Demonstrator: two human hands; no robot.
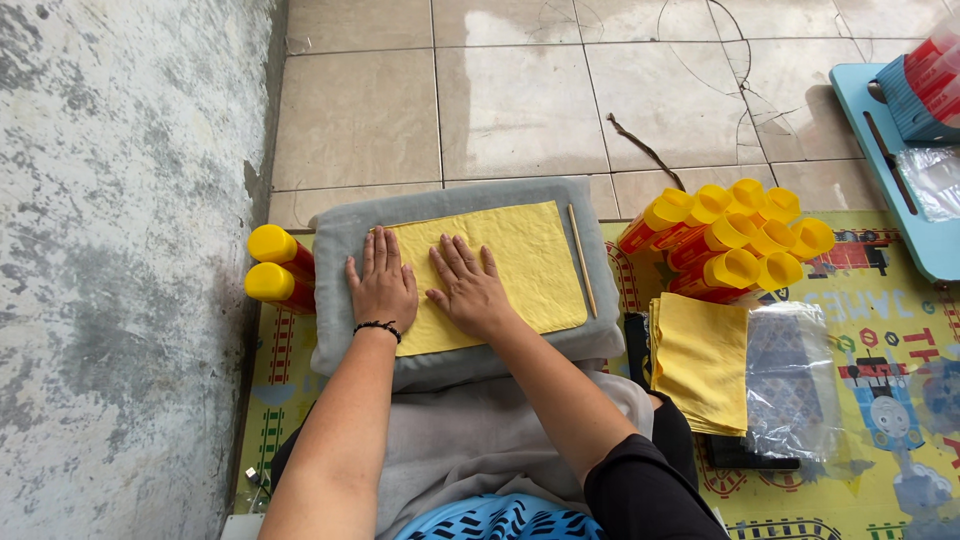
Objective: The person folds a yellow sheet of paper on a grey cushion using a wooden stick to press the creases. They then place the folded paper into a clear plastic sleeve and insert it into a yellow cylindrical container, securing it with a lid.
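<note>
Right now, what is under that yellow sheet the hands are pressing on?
The yellow sheet lies on a grey pad, under both the left hand and right hand. The pad's middle is covered, so anything there is hidden.

Cracked tile floor [520, 90], mottled wall [120, 250]

Bright, even daylight, soft shadows, pale glare on floor tiles [520, 100], sharp focus, slight edge distortion.
</note>
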